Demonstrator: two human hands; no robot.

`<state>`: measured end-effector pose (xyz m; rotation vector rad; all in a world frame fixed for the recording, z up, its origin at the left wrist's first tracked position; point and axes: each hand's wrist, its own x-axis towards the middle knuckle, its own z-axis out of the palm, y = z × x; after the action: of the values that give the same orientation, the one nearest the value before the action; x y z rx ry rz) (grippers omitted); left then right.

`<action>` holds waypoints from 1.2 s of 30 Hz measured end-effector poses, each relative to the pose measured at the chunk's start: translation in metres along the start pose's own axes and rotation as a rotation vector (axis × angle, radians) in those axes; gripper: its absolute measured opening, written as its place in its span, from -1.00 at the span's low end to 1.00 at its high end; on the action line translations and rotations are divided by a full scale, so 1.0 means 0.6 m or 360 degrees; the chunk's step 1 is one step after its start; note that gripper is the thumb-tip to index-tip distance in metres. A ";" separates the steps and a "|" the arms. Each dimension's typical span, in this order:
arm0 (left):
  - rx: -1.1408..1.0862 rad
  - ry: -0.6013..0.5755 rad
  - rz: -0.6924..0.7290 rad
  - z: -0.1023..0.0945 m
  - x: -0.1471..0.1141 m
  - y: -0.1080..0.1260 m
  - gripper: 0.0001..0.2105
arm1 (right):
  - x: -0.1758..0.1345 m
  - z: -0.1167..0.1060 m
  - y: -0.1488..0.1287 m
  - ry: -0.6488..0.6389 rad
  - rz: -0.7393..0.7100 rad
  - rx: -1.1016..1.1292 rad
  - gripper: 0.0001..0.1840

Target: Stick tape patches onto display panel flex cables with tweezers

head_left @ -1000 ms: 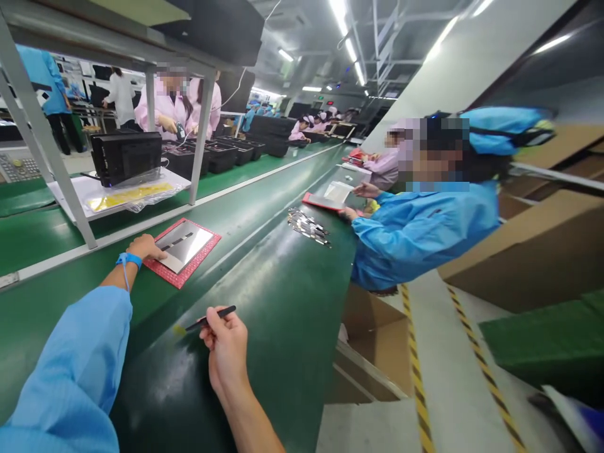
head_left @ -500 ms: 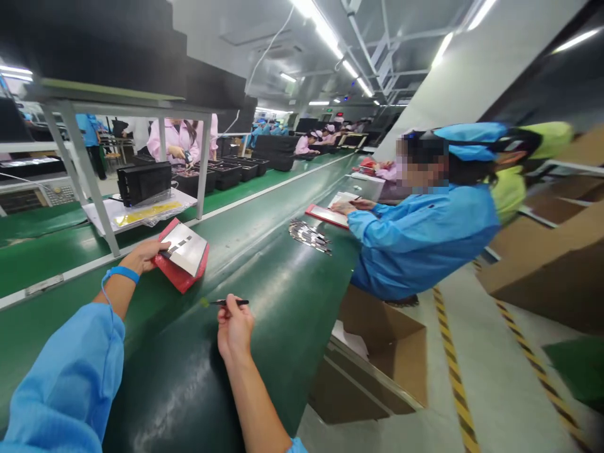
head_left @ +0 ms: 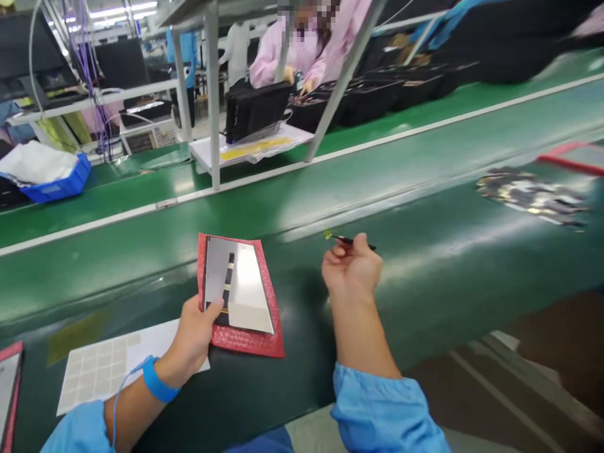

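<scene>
My left hand (head_left: 191, 336) is closed on the lower left edge of a flat display panel (head_left: 250, 277), thumb on top. The panel has a silvery, mirror-like back with a dark flex strip (head_left: 229, 277) along it. Under it is a red bubble-wrap sleeve (head_left: 248, 343), held together with it. To the right, my right hand (head_left: 352, 267) pinches slim black tweezers (head_left: 346, 240), their tip pointing left. A small yellow-green piece (head_left: 328, 233) shows at that tip. The two hands are apart, over the green bench.
A white sheet of labels (head_left: 99, 371) lies left of my left wrist, near another red-edged panel (head_left: 9, 390). At right is a pile of flex strips (head_left: 531, 195). A metal-legged shelf (head_left: 214, 126) stands beyond the belt; a person in pink (head_left: 302, 53) works behind it.
The view has swung left and down. My left hand has brought the panel and sleeve nearer, now facing up at me. My right hand still holds the tweezers.
</scene>
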<state>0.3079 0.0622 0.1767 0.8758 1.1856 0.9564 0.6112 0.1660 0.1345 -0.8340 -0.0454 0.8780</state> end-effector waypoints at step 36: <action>0.2246 -0.0258 0.1153 -0.039 -0.122 -0.083 -0.47 | -0.241 -0.083 0.015 -0.1012 0.0242 -0.1173 -0.62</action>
<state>0.2839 -0.0226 0.1518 2.5697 1.3473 0.4229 0.5278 0.0376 0.1360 -1.2119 -0.9164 1.2682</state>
